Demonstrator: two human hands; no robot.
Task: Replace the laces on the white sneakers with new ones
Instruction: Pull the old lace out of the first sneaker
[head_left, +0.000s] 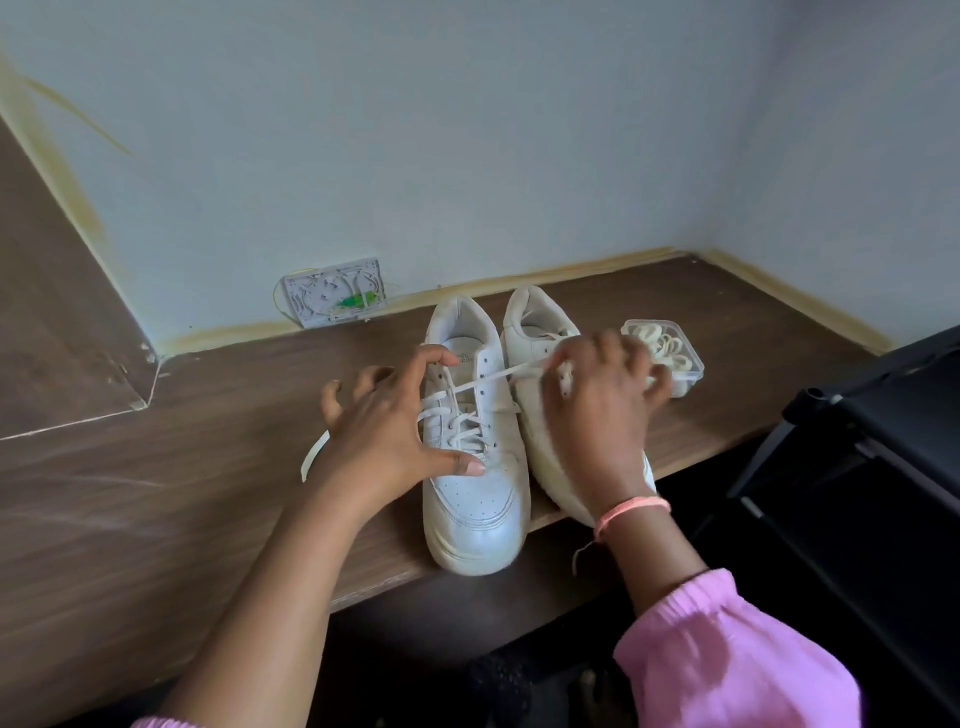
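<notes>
Two white sneakers side by side on the brown wooden table (156, 519), toes toward the near edge and slightly over it. Left sneaker (470, 499) partly laced, white lace (488, 379) crossed through the lower eyelets, upper eyelets bare. One strand stretched taut from the tongue area rightward, across to the right hand. Another loose end lying flat on the table, left of the shoe, partly hidden behind the left wrist. Right sneaker (535, 332) just beside the first, touching or nearly so, mostly covered by the right hand; lacing there could not be told.

Left hand (384, 436) spread over the left sneaker's near side, thumb pressed on the toe box edge, forefinger hooked near the tongue, remaining fingers splayed apart in the air. Right hand (597, 410) curled, fingertips pinching the taut strand above the right sneaker. Pink thread bracelet (631, 512) on the right wrist, pink sleeve (727, 660) below it.

Clear plastic box (685, 374) holding coiled white laces, just right of the right sneaker, behind the right hand. White wall plate (335, 299) with something green on it against the wall. Black frame (883, 426) at far right.
</notes>
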